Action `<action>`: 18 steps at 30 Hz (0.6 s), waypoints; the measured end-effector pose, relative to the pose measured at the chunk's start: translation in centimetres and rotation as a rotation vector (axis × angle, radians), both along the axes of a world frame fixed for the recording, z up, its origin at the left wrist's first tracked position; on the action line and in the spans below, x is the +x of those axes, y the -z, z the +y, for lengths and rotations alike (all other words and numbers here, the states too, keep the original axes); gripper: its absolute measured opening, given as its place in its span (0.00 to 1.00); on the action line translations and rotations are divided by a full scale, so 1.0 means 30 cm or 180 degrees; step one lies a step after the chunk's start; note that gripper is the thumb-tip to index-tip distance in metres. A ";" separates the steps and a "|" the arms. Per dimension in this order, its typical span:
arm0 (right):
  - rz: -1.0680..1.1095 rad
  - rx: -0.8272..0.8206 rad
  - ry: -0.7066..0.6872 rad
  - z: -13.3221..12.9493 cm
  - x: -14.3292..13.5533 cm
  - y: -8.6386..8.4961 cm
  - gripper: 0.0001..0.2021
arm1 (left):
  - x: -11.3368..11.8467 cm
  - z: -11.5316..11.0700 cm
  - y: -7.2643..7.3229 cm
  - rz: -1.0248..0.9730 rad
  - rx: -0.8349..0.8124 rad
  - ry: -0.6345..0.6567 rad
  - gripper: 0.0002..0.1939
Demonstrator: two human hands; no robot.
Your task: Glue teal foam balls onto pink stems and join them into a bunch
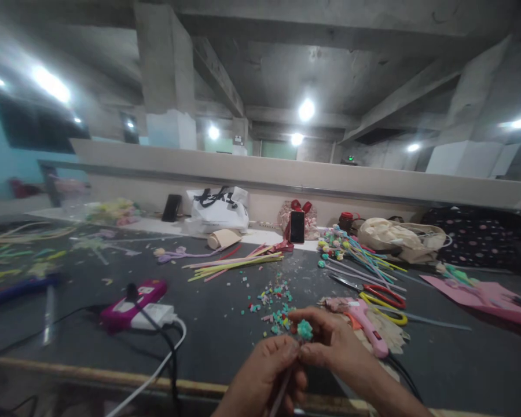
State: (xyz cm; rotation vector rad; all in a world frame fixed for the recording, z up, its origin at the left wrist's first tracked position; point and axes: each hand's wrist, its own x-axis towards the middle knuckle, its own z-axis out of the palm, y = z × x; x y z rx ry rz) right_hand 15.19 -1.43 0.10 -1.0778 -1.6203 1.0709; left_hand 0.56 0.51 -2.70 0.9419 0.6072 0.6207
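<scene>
A small teal craft flower point(304, 329) made of tiny pieces tops a thin pale stem point(281, 394) near the table's front edge. My left hand point(271, 365) is closed round the stem just under the flower. Curled about the flower from the right is my right hand point(334, 341), its thumb at the flower's base and its index finger arched behind. Where exactly its fingertips press is partly hidden. Just beyond lie scattered small teal, pink and yellow bits point(280, 298). To the right, a pink hot glue gun point(364, 324) rests on a glue-stained pale sheet point(388, 333).
Red-handled scissors point(384, 294) and yellow-handled scissors point(386, 310) lie right of centre. Behind are finished flowers point(334, 237), coloured stems point(238, 263), a phone point(297, 226) and a white bag point(219, 211). A magenta power strip point(113, 315) with cables sits left.
</scene>
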 end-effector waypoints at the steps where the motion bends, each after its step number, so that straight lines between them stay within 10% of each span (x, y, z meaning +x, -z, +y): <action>1: 0.0013 0.0034 0.0003 0.000 -0.003 -0.002 0.18 | -0.001 0.000 -0.003 0.0016 -0.0003 -0.0030 0.17; 18: 0.0577 -0.0118 0.0047 0.005 -0.022 -0.009 0.12 | 0.014 0.003 0.001 -0.0107 -0.0323 -0.0213 0.16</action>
